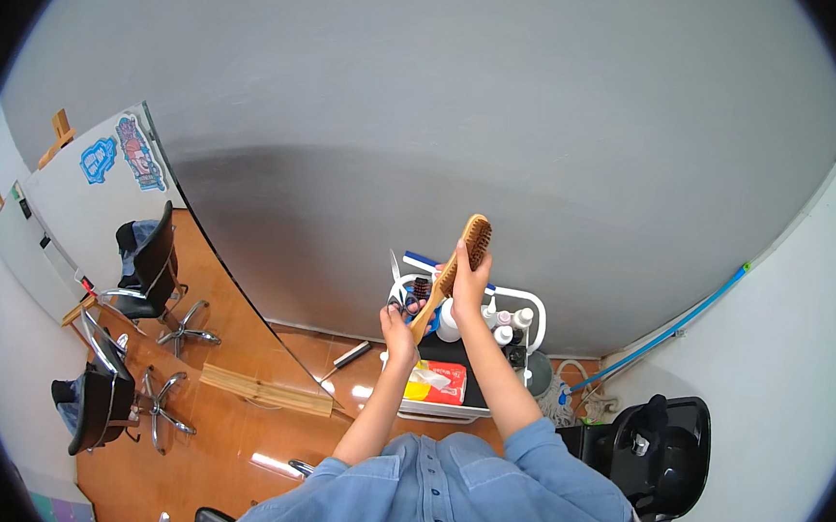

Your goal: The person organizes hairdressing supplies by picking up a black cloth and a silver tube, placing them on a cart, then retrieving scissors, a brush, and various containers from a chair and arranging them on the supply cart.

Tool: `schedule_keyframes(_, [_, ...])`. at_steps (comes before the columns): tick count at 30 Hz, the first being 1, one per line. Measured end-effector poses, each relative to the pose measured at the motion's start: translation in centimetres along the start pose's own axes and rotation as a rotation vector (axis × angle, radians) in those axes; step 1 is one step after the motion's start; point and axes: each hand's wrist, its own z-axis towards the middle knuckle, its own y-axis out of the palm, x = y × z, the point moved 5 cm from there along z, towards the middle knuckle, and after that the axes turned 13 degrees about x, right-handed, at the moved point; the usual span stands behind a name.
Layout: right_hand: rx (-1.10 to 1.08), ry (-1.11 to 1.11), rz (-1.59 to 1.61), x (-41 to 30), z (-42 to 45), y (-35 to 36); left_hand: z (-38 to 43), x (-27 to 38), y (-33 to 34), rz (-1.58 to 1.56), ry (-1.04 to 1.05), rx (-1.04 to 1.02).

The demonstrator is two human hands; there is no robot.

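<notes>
My right hand [468, 283] grips a long wooden bristle brush [448, 274] around its head, with the brown bristles turned to the right. The brush slants, head up and handle down to the left. Its handle end lies against my left hand [400, 336], whose fingers are at the finger loops of a pair of scissors [399, 285]. The scissors' blades point upward. Beneath both hands stands a white-framed salon trolley [539, 320]. A black round brush [421, 287] is just beyond my left fingers, and a white bottle [448, 323] is partly hidden by my right wrist.
Several bottles [504, 335] crowd the trolley's right side; a red and yellow tissue pack [441, 383] lies nearer me. A grey wall [514, 137] rises behind. A mirror [214, 268] leans at left, and a black wash basin [666, 453] and blue-handled mop [664, 333] stand right.
</notes>
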Motion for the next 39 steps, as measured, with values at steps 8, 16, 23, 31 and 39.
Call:
schedule_keyframes(8, [-0.464,0.094,-0.006,3.9,-2.9,-5.3,0.2,-1.2,2.0,0.158,0.336,0.029])
schedule_keyframes(16, [-0.689,0.032,-0.576,-3.2,-1.5,-9.6,-2.1,2.0,2.4,0.029,-0.175,-0.408])
schedule_keyframes(23, [-0.681,-0.629,-0.979,-4.4,1.6,-10.8,-3.0,3.2,3.6,0.040,-0.241,-0.573])
schedule_keyframes(31, [-1.022,-0.560,-1.006,-3.6,-0.3,-10.0,-2.2,2.6,3.3,-0.109,-0.269,-0.497])
schedule_keyframes(39, [-1.094,-0.496,-0.949,-3.6,-0.4,-9.3,-1.7,3.0,2.6,-0.142,-0.241,-0.481])
